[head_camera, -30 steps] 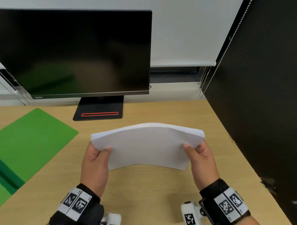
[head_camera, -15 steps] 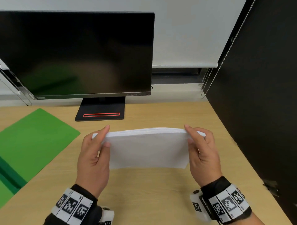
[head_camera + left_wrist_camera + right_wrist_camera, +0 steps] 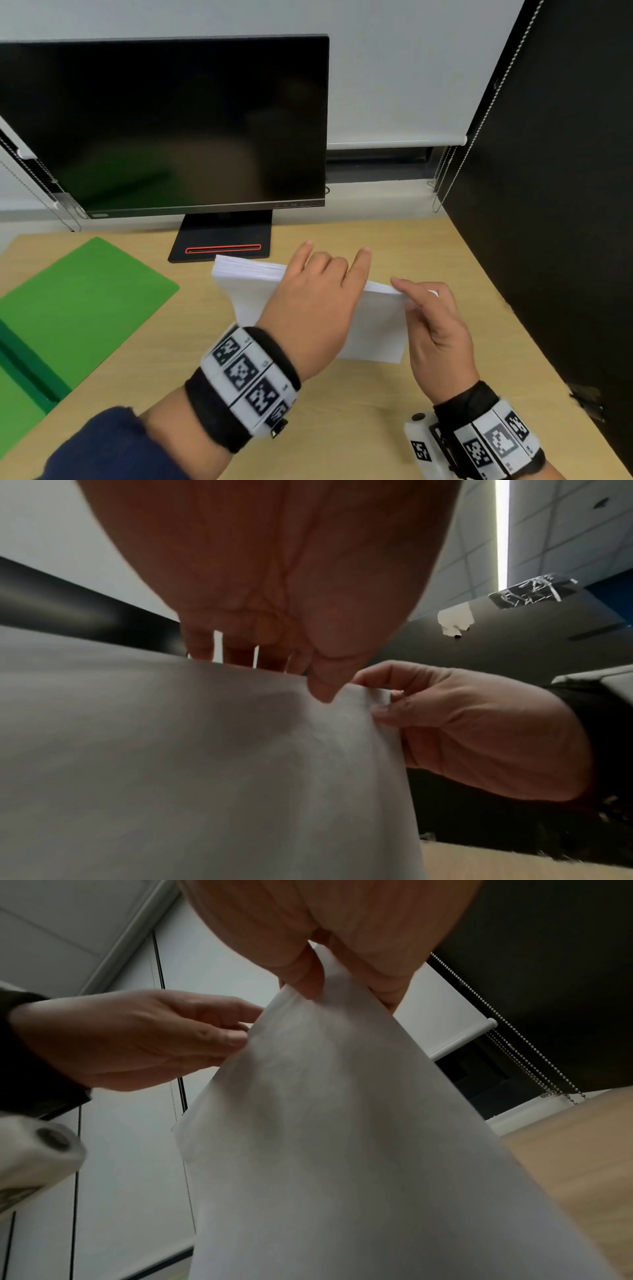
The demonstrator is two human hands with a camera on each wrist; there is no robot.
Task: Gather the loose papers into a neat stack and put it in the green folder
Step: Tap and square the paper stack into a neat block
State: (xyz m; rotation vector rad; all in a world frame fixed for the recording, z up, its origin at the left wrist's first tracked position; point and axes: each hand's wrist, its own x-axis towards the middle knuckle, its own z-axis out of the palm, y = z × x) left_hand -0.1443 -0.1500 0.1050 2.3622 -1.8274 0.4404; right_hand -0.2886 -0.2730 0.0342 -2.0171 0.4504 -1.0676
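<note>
A stack of white papers (image 3: 250, 284) stands on its long edge on the wooden desk (image 3: 342, 411), tilted, with its left end swung toward the monitor. My left hand (image 3: 329, 270) reaches over the middle of the top edge. In the left wrist view its thumb (image 3: 322, 693) lies on the near face of the papers (image 3: 205, 750) and its fingers go behind. My right hand (image 3: 431, 318) pinches the top right corner between thumb and forefinger, as the right wrist view shows on the papers (image 3: 325, 1123). The green folder (image 3: 75, 301) lies open and flat at the left.
A dark monitor (image 3: 164, 120) on a black base (image 3: 222, 243) stands just behind the stack. A black partition (image 3: 565, 205) closes the right side, with blind chains (image 3: 442, 185) hanging beside it. Bare desk lies between the stack and the front edge.
My left hand has moved from the stack's left end to the middle of its top edge. The stack has turned, its left end going toward the monitor. My right hand stays at the right corner.
</note>
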